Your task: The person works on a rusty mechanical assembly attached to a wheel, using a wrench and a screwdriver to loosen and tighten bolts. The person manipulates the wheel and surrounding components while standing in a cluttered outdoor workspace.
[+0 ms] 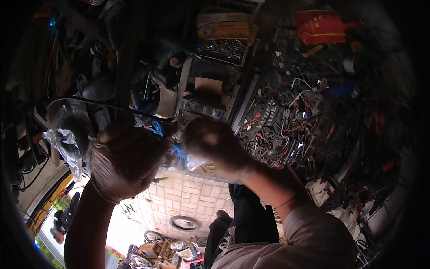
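My left hand (127, 161), in a thin, wrinkled glove, is closed over the near edge of the workbench. Its fingertips point right, and what they grip is hidden. A black cable (121, 107) arcs just beyond it. My right hand (212, 143), gloved too and blurred, is a short way to the right with its fingers curled in. I cannot make out what is in them. Between and below the hands are a blue object (180, 154) and a scrap of clear plastic (195, 162). Another blue piece (156, 128) lies just beyond my left hand.
A heap of wires and connectors (286, 121) covers the bench's right side. Farther back are a tray of screws (226, 51), a worn orange box (221, 24) and a red packet (320, 27). Plastic wrapping (67, 139) lies at left. A tyre (184, 223) rests on the brick floor.
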The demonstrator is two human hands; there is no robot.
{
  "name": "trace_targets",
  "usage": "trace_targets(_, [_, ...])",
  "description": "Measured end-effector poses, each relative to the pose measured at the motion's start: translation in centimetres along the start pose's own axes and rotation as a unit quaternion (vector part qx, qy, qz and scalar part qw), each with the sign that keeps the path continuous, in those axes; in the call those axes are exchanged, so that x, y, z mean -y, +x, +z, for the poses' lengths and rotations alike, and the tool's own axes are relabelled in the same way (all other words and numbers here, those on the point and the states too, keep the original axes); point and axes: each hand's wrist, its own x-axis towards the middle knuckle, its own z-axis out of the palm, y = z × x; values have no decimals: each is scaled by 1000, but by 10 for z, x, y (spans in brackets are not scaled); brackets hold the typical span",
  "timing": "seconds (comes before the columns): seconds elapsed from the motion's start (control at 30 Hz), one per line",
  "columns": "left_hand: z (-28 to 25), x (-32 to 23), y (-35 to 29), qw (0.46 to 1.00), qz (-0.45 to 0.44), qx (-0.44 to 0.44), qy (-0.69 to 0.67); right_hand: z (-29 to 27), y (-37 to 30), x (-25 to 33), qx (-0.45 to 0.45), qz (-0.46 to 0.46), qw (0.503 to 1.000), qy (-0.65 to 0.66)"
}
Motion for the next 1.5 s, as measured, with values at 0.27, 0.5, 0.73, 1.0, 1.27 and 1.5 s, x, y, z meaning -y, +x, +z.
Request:
trace_targets(0.27, [-1, -1, 0, 1000, -18, 7, -15, 42, -1, -12, -21, 201, 906, 372])
trace_targets(0.5, [-3, 0, 0, 1000, -6, 15, -3, 45, 3, -7, -47, 179, 934, 306])
trace_targets(0.73, [-1, 4, -2, 1000, 8, 15, 1, -52, 33, 15, -129, 163, 965, -160])
trace_targets(1.0, [1, 4, -3, 1000, 5, -11, -12, -237, 217, -1, -20, 26, 425, -905])
trace_targets(1.27, [0, 3, -3, 1000, 3, -13, -27, -196, 160, -23, -18, -10, 500, -866])
trace_targets(1.5, [-1, 5, 0, 1000, 12, -23, -9, -187, 137, -23, -1, 73, 547, -834])
